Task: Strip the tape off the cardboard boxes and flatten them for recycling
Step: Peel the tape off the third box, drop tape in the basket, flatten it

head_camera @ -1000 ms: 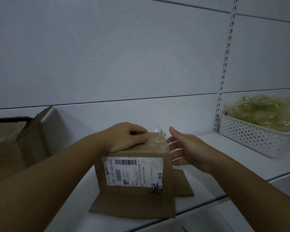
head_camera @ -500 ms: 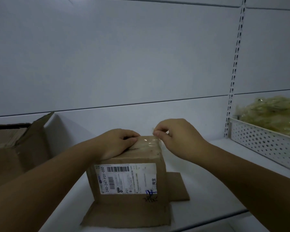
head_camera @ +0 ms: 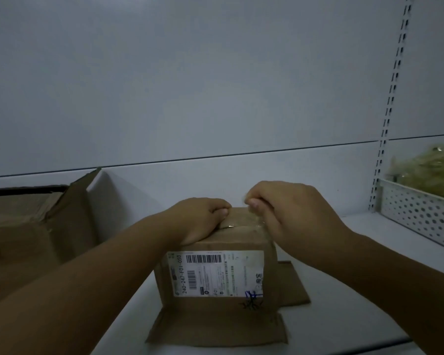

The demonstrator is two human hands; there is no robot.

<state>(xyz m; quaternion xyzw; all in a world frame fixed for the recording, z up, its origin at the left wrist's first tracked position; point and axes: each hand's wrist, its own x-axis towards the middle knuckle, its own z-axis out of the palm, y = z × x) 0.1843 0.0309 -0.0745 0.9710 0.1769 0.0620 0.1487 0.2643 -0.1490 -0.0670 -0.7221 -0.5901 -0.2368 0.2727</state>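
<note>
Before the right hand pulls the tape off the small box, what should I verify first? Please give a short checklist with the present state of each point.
1. The left hand holds the small box down from above: ok.
2. The right hand fingers pinch the tape end at the far top edge: looks ok, though the end is blurred.
3. The tape is free of the top seam: not ok, it lies across it.
4. The bottom flaps are open, spread on the shelf: ok.
5. The basket stands apart from the box: ok.
6. More tape on the far side: cannot tell, hidden.
</note>
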